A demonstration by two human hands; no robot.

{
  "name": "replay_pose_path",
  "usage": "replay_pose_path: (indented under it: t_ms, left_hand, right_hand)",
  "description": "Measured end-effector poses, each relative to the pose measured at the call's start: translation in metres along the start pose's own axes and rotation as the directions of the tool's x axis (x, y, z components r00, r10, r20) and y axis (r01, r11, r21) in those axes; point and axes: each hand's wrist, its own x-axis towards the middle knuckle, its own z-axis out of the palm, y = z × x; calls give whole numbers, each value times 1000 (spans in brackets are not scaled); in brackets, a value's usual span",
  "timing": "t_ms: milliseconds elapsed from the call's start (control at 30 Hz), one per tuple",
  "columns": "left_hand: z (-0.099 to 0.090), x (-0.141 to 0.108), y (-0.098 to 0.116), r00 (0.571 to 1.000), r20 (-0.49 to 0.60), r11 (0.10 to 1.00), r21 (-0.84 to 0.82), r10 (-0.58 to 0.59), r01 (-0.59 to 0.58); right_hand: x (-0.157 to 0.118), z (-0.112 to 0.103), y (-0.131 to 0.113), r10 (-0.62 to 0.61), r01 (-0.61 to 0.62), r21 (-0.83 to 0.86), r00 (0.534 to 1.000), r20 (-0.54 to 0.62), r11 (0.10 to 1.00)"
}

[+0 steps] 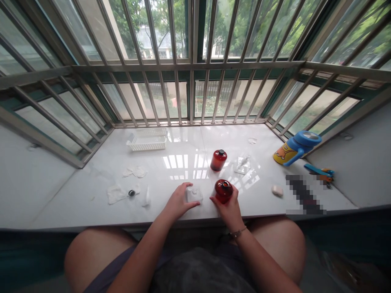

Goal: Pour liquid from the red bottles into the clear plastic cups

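Seated at a barred window's white sill (pixel 91 203), a person steadies an uncapped red bottle (pixel 223 190) upright in the right hand (pixel 229 208) while the left hand (pixel 179 202) grips a small clear container (pixel 194 193) beside it, a capped red bottle (pixel 218 160) standing just behind.

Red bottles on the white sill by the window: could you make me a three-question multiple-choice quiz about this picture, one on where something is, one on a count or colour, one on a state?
1. Where is the white basket?
A. At the back left of the sill
B. On the person's lap
C. Beside the blue-lidded cup

2. How many red bottles are there?
A. One
B. Two
C. Four

3. What is the state of the near red bottle?
A. Lying on its side
B. Upright with a black cap on
C. Upright, uncapped, held by the right hand

Answers:
1 A, it sits near the window bars on the left.
2 B, one is in the hand, and the far red bottle stands behind it.
3 C, its mouth shows open, and a small black cap lies off to the left.
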Motion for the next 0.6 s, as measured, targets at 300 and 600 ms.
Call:
replay_pose_path:
  t_ms: [300, 600]
  left_hand:
    - [-1, -26, -16, 994, -43, 992, -78, -100, 97]
    - [-2, -40, -4, 996, -50, 991, -120, -72, 66]
  right_hand:
    - [-15, -8, 4, -63, 43, 104, 978, 199, 994]
    - [0, -15, -20, -150, 169, -96, 972, 182, 981]
